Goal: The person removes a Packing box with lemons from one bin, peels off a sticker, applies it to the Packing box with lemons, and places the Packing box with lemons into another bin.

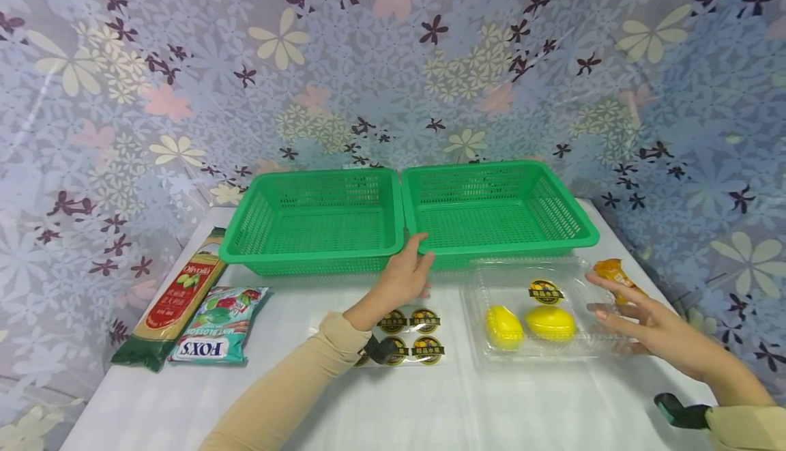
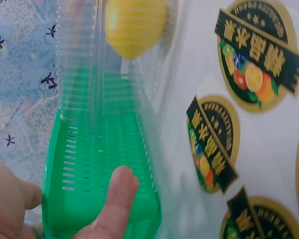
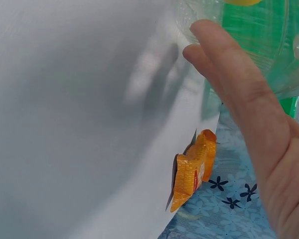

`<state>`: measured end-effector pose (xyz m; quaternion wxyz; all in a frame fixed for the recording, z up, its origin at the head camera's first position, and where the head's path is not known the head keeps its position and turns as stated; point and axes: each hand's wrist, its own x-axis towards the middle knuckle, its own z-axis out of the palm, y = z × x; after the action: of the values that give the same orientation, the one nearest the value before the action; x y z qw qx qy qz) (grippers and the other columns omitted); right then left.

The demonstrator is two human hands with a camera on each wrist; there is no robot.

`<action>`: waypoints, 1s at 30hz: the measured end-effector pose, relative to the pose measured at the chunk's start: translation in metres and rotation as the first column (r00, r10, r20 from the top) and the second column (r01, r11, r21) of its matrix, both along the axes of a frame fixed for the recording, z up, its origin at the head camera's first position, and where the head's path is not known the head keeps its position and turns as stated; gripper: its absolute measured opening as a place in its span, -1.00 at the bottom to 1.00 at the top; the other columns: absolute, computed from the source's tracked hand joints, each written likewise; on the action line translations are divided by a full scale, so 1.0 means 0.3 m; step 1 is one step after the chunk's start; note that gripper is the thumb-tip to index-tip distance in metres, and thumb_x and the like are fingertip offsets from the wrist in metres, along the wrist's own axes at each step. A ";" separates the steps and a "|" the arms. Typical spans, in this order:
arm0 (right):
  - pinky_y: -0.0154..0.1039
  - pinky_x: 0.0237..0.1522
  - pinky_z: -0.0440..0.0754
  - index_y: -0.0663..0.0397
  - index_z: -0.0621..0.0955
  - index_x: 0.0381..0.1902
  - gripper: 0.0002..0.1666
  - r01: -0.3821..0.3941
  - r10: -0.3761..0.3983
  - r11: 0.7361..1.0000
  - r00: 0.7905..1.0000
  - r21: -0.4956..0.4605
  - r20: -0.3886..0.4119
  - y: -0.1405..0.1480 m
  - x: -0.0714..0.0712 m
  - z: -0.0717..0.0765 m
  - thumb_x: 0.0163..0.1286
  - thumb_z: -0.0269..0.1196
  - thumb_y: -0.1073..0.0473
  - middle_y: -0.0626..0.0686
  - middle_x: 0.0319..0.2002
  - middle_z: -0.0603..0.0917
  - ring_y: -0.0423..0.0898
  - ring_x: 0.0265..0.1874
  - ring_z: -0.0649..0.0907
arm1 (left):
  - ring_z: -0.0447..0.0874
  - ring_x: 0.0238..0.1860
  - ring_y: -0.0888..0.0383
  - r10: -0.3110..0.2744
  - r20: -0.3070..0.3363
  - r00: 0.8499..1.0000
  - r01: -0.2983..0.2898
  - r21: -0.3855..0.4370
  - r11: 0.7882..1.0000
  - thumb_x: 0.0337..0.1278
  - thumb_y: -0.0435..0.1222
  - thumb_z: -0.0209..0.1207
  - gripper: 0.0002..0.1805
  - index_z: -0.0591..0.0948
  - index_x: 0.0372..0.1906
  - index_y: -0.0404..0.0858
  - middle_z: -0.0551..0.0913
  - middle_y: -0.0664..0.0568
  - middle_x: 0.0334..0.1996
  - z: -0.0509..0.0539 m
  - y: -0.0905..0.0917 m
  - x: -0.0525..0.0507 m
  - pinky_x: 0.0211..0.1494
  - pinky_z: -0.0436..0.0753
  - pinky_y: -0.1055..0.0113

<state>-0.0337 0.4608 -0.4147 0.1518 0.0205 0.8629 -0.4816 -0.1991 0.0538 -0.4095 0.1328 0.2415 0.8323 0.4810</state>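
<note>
A clear plastic fruit box [image 1: 491,280] with a black-and-gold round label [image 1: 546,291] stands on the right. Two yellow lemon-like fruits [image 1: 550,323] show through it. My right hand [image 1: 651,325] is at the box's right side, fingers extended; in the right wrist view its fingertips [image 3: 202,30] overlap the box edge, and contact is unclear. My left hand [image 1: 402,275] is at the front rims where the left green basket [image 1: 307,257] and the right green basket [image 1: 503,246] meet. In the left wrist view, one extended finger [image 2: 120,194] overlaps a basket.
A sheet of round fruit labels [image 1: 426,350] lies partly under my left wrist. A red-and-gold Olivoilà packet [image 1: 181,291] and a teal FOX'S bag [image 1: 217,325] lie at left. An orange packet [image 1: 614,273] is by the table's right edge. A floral cloth [image 1: 368,62] hangs behind.
</note>
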 end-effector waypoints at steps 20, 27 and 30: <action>0.11 -0.04 0.85 -0.38 -0.14 0.80 -0.14 0.022 -0.020 0.998 0.999 -0.059 0.034 -0.004 -0.006 0.005 0.79 0.03 0.03 0.48 0.71 -0.20 0.30 0.40 0.60 | 0.89 -0.12 -0.18 0.079 -0.003 0.997 -0.078 0.122 0.989 0.77 -0.16 -0.05 -0.47 0.29 0.65 -0.12 0.75 -0.29 0.04 -0.028 0.013 0.005 -0.17 0.81 0.25; 0.07 -0.05 0.86 -0.38 -0.09 0.80 -0.13 0.059 -0.059 0.997 0.998 -0.041 0.019 0.010 -0.002 0.009 0.77 0.07 -0.02 0.50 0.70 -0.07 0.02 0.29 0.71 | 0.85 -0.02 -0.26 0.071 0.016 0.997 -0.073 0.161 0.984 0.76 -0.18 -0.04 -0.48 0.31 0.64 -0.12 0.73 -0.29 0.04 -0.038 0.017 0.000 -0.08 0.84 0.21; 0.08 -0.05 0.86 -0.37 -0.09 0.80 -0.13 0.069 -0.069 0.997 0.998 -0.038 0.011 0.021 0.000 0.012 0.77 0.07 -0.03 0.43 0.70 0.04 -0.32 0.16 0.73 | 0.84 0.00 -0.29 0.068 0.021 0.997 -0.071 0.174 0.982 0.76 -0.19 -0.04 -0.48 0.32 0.64 -0.12 0.71 -0.29 0.04 -0.039 0.017 -0.001 -0.04 0.85 0.16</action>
<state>-0.0339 0.4672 -0.4110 0.1398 0.0498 0.8516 -0.5028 -0.1994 0.0588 -0.4212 0.1005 0.2194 0.7938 0.5583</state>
